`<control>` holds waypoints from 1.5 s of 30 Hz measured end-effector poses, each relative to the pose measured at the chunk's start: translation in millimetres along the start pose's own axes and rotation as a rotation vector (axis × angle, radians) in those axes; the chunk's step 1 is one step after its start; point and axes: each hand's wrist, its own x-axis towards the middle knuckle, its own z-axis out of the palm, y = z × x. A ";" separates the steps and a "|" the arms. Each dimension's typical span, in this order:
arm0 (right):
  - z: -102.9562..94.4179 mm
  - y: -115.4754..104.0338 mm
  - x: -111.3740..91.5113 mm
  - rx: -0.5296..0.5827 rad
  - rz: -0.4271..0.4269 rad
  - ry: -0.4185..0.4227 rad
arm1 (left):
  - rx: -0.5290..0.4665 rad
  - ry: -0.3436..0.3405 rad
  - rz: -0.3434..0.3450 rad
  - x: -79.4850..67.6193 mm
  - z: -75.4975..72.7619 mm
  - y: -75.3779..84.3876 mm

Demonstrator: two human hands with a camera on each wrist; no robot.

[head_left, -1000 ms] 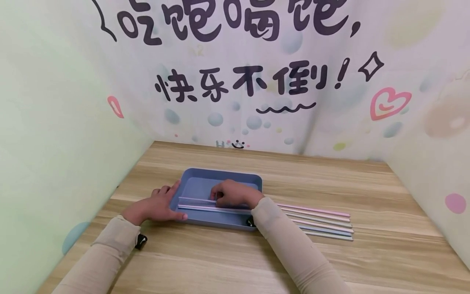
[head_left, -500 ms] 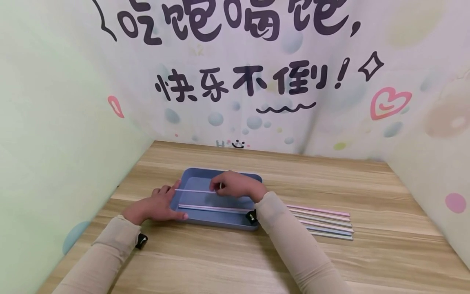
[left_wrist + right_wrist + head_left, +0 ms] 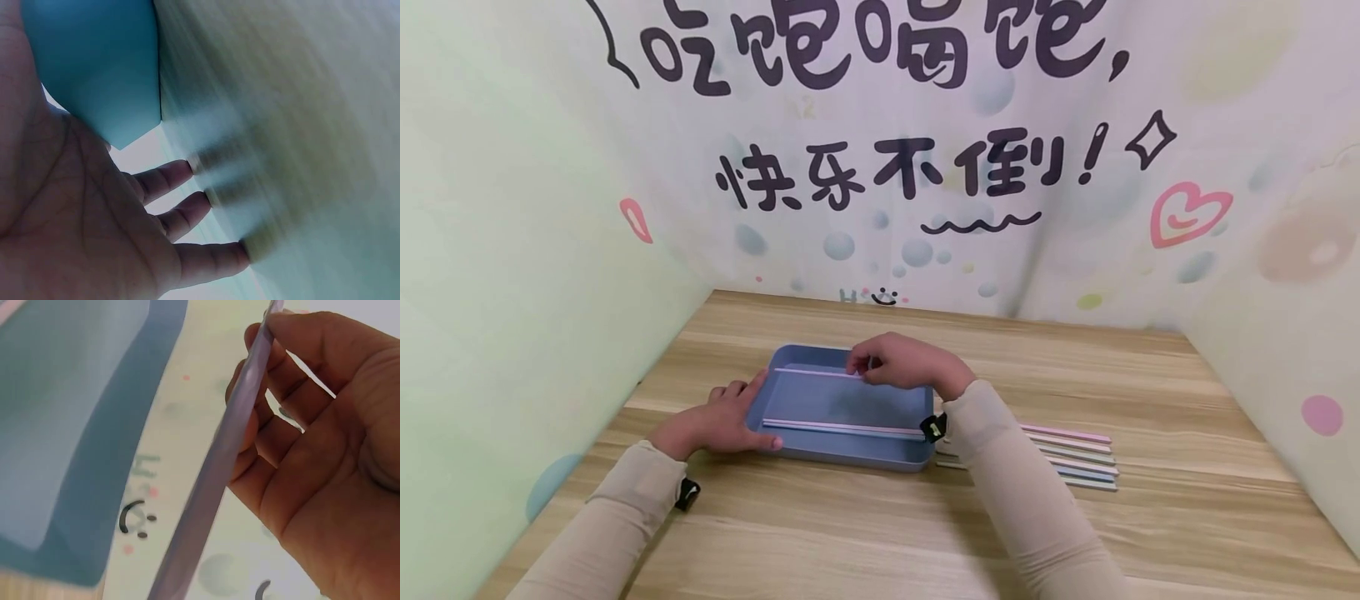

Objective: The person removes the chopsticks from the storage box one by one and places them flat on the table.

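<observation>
A blue rectangular tray [image 3: 850, 459] sits on the table. My left hand [image 3: 718, 425] rests against its left end, thumb at the near corner and fingers extended; in the left wrist view, fingertips [image 3: 215, 257] touch the table beside the tray wall. My right hand [image 3: 910, 362] pinches a pale purple chopstick [image 3: 212, 462] between thumb and fingers. In the head view this chopstick lies over the tray's far side, its thin end pointing left and its right part hidden by the hand. Pink and pale blue chopsticks [image 3: 842, 428] lie side by side across the tray's nearer half.
Several pastel chopsticks [image 3: 1067, 433] lie in a row on the wooden table [image 3: 865, 533], right of the tray, partly hidden under my right sleeve [image 3: 1022, 492]. A printed cloth wall [image 3: 880, 258] stands behind the table, with side walls at left and right.
My right hand has lifted the purple chopstick from beside the others and carried it toward the tray's far side, slightly right. The left hand stays at the tray's left end.
</observation>
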 end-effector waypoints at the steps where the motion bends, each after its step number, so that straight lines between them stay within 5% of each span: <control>1: -2.0 1.7 -2.8 0.005 0.006 0.001 | -0.002 0.001 0.001 -0.2 0.0 -0.1; 32: -23.0 95.9 -125.6 -0.015 0.175 0.057 | -0.001 -0.014 0.010 -3.5 -3.0 3.1; 45: -22.0 119.0 -166.3 0.019 0.224 0.069 | 0.001 -0.012 0.003 -2.7 -2.0 2.8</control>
